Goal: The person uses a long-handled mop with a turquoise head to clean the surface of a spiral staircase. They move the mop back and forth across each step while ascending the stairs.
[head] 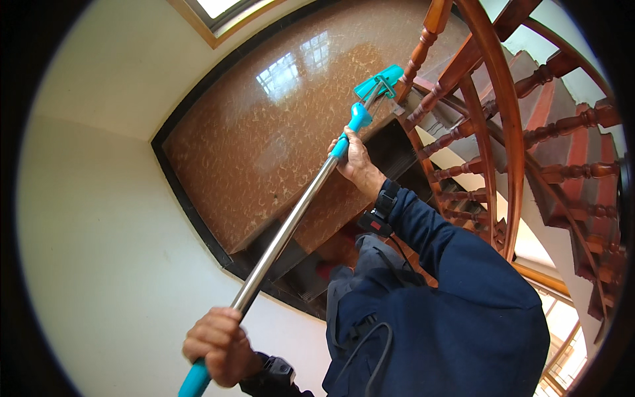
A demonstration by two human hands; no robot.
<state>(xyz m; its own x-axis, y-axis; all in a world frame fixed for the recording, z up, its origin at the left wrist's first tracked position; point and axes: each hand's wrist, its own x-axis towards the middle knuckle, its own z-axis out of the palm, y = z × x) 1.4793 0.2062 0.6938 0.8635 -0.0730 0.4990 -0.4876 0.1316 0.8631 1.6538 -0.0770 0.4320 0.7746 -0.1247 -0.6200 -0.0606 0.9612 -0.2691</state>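
Note:
A mop with a steel pole (pixel 285 235) runs diagonally up the view. My left hand (pixel 218 345), at the lower left, is closed around its upper end, just above the teal end grip (pixel 195 379). My right hand (pixel 354 161) holds the teal plastic sleeve farther down the pole, below the teal knob-like part (pixel 360 115). The teal mop head (pixel 379 83), with a metal bracket, is over the landing's edge by a wooden baluster. The underside of the mop head is hidden.
The glossy brown patterned landing (pixel 248 164) has a black border along a pale wall (pixel 109 198). Steps (pixel 307 273) drop away near my feet. Curved wooden railings (pixel 506 124) and turned balusters (pixel 421 52) stand at the right, with another stair flight (pixel 540 109) beyond. A window frame (pixel 218 37) is at the top.

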